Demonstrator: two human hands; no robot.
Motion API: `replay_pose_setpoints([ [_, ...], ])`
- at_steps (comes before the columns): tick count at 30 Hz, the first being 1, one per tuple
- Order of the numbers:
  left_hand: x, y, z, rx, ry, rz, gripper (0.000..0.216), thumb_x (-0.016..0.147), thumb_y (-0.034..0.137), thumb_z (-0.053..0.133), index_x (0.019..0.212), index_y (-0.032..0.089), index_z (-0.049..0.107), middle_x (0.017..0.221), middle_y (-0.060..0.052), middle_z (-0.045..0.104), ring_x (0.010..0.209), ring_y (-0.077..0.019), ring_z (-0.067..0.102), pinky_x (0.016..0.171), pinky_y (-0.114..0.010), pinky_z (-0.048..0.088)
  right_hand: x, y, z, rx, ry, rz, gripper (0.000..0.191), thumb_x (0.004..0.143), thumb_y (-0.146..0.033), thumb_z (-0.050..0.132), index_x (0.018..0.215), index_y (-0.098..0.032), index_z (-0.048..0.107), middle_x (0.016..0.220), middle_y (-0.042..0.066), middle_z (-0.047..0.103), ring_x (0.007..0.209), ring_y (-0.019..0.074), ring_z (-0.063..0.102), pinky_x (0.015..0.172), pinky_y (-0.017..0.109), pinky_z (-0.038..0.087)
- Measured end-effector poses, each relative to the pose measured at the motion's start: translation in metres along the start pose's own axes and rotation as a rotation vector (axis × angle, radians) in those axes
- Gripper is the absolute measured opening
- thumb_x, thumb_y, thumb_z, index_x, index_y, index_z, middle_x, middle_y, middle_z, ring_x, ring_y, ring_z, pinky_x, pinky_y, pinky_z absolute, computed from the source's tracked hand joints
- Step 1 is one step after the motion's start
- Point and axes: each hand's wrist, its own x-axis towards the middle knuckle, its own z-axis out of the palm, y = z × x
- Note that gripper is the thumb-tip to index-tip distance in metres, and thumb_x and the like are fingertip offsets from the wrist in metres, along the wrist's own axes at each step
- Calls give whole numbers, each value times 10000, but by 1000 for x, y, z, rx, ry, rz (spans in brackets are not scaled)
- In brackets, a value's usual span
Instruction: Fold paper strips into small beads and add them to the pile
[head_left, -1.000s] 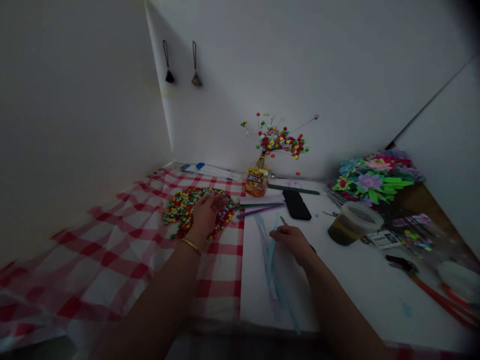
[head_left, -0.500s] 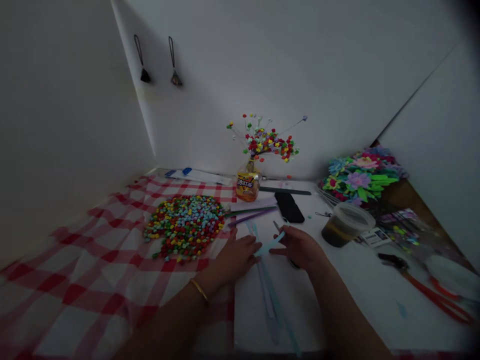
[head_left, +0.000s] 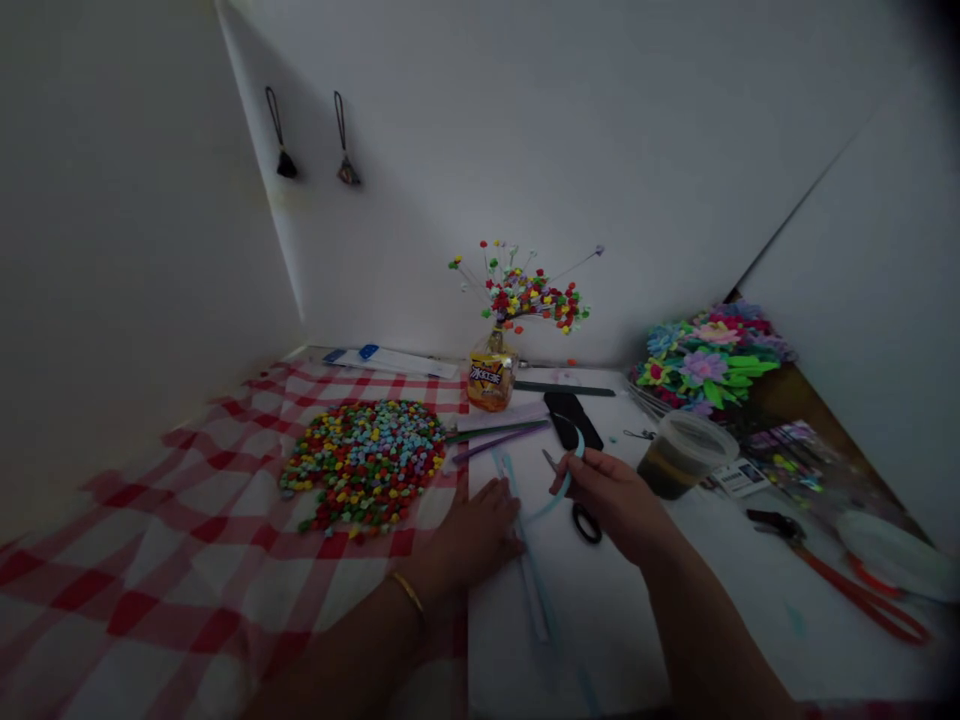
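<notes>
A light blue paper strip (head_left: 577, 450) curves up from my right hand (head_left: 611, 500), pinched between its thumb and fingers. The strip's lower part bends down toward the fingertips of my left hand (head_left: 480, 525). That left hand lies on the white surface with fingers stretched and thumb apart, over several pale blue and lilac strips (head_left: 536, 595); whether it presses on the curved strip's end I cannot tell. Scissors (head_left: 586, 523) lie beside and partly beneath my right hand, with one black handle loop and the blade tip showing.
Left is a heap of colourful paper stars (head_left: 371, 460) on a checked cloth (head_left: 180, 560). Behind stand a bottle (head_left: 491, 380) with star stems and a black phone (head_left: 574, 420). Right are a plastic tub (head_left: 686, 455), orange-handled pliers (head_left: 847, 575) and fuzzy flowers (head_left: 705, 365).
My right hand has moved slightly right and away from my left, drawing the blue strip into an upright curve. The scissors' handle loop has come into sight. My left hand stays nearly in place.
</notes>
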Motion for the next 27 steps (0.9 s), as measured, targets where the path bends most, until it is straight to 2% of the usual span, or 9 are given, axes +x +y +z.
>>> replay_pose_setpoints([
  [3, 4, 1, -7, -328, 173, -47, 329, 856, 334, 460, 1131, 199, 577, 1304, -154, 514, 1242, -273, 422, 1074, -559, 73, -10, -23, 2, -303, -140, -20, 261, 719, -432, 628, 682, -173, 632, 657, 12, 619, 626, 124, 527, 617, 243, 410],
  [5, 5, 5, -15, -737, 318, -176, 321, 866, 391, 427, 997, 193, 643, 1111, -125, 646, 1088, -252, 556, 1040, -470, 273, -7, -24, 8, -412, -208, -12, 243, 720, -403, 623, 633, -176, 629, 632, -8, 605, 590, 108, 507, 567, 226, 380],
  [8, 5, 13, -25, -1435, 327, -201, 427, 827, 514, 442, 931, 164, 662, 986, -126, 680, 952, -250, 618, 888, -396, 439, 8, -5, 25, -595, -208, 30, 206, 716, -361, 603, 627, -179, 634, 537, -33, 570, 504, 100, 477, 501, 221, 356],
  [10, 5, 17, -30, -1652, 316, -189, 369, 763, 469, 577, 898, 138, 668, 957, -135, 683, 914, -253, 626, 823, -375, 467, 19, 13, 36, -769, -216, 15, 262, 745, -379, 555, 613, -169, 640, 554, -16, 609, 500, 105, 506, 489, 217, 365],
  [13, 6, 16, -32, -1766, 420, -279, 217, 714, 327, 665, 764, 116, 663, 842, -118, 698, 833, -236, 644, 753, -344, 487, 31, 28, 39, -869, -245, 2, 281, 760, -365, 540, 605, -165, 664, 559, -1, 646, 518, 116, 547, 495, 212, 379],
  [16, 8, 6, -33, -1873, 486, -427, 185, 765, 265, 585, 652, 122, 617, 700, -89, 689, 706, -200, 658, 693, -324, 506, 44, 26, 23, -997, -224, -31, 215, 754, -332, 559, 691, -188, 705, 641, 8, 693, 608, 140, 597, 554, 220, 400],
  [20, 8, -7, -42, -1912, 227, -688, 243, 810, 212, 490, 600, 117, 566, 610, -72, 664, 427, -103, 563, 480, -237, 476, 67, 25, -3, -1254, -77, -77, 186, 728, -232, 579, 830, -162, 718, 824, 86, 714, 770, 208, 612, 665, 286, 393],
  [23, 4, -10, -52, -1893, 143, -660, 233, 822, 215, 480, 638, 110, 576, 612, -72, 665, 317, -54, 451, 352, -182, 376, 75, 37, -8, -1389, -129, -104, 194, 710, -231, 606, 864, -212, 723, 864, 56, 713, 802, 199, 613, 704, 276, 392],
  [27, -1, -11, -61, -1873, 116, -571, 212, 826, 229, 478, 674, 122, 579, 621, -62, 666, 297, -37, 424, 315, -155, 324, 72, 53, 1, -1533, -174, -181, 210, 785, -246, 541, 915, -242, 705, 920, 51, 694, 869, 199, 590, 767, 284, 371],
])
